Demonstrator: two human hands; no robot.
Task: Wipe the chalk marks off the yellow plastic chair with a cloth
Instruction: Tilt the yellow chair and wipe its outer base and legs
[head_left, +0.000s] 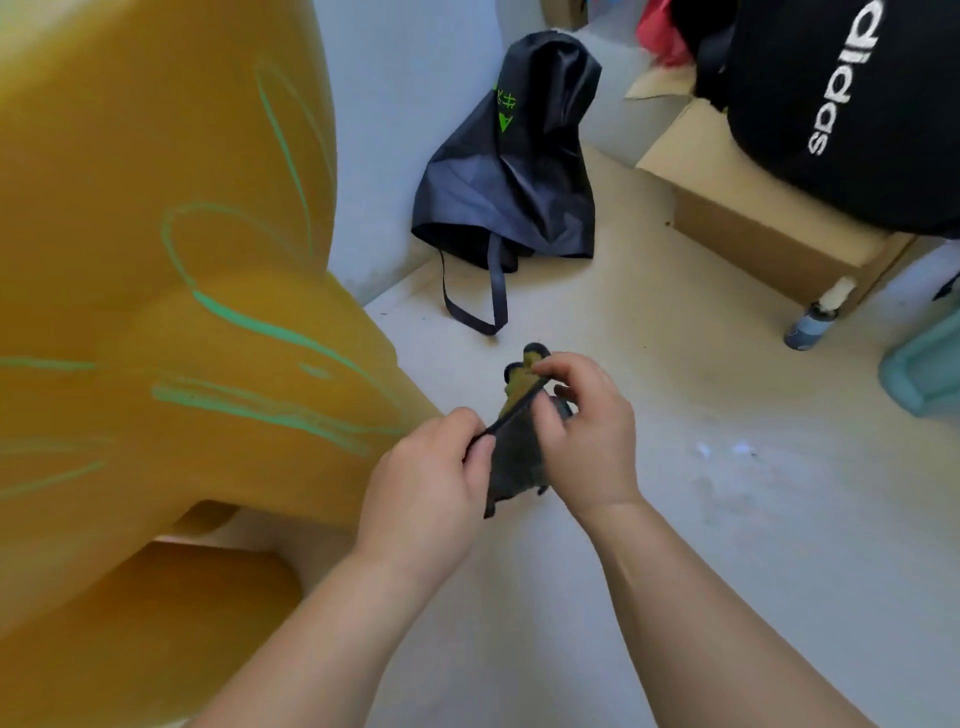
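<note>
Your left hand (431, 467) and right hand (587, 431) both pinch the dark cloth (514, 460) just beside the yellow chair (156, 260), its green chalk marks (249, 318) not yet wiped, and a loose pinch could drop it on the floor (701, 545).

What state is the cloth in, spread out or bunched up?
Partly bunched, not spread. The left hand and right hand pinch the cloth, one edge taut between them, the rest hanging crumpled.

Both hands (511, 462) pinch a dark cloth (511, 457) beside the chalk-marked yellow chair (130, 312).
</note>
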